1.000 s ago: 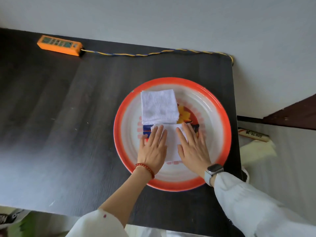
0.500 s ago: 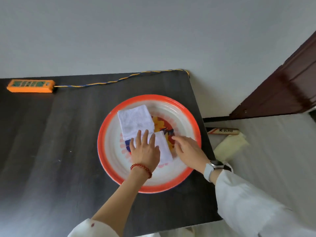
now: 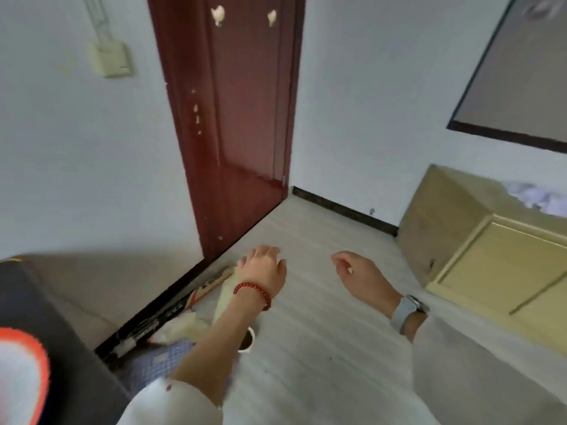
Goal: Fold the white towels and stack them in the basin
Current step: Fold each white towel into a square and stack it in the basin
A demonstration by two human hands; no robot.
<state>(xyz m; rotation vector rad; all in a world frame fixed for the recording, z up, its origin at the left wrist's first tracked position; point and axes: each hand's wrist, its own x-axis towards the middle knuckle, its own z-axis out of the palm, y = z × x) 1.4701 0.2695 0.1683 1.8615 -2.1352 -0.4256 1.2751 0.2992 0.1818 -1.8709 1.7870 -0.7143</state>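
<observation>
Both hands are hanging in the air over the pale floor, holding nothing: the left hand and the right hand with fingers loosely curled. The basin is sitting on the dark table at far left. White cloth is lying on the yellow cabinet.

A dark red door stands ahead of me in a white wall. A pale yellow cabinet sits right, on light grey floor.
</observation>
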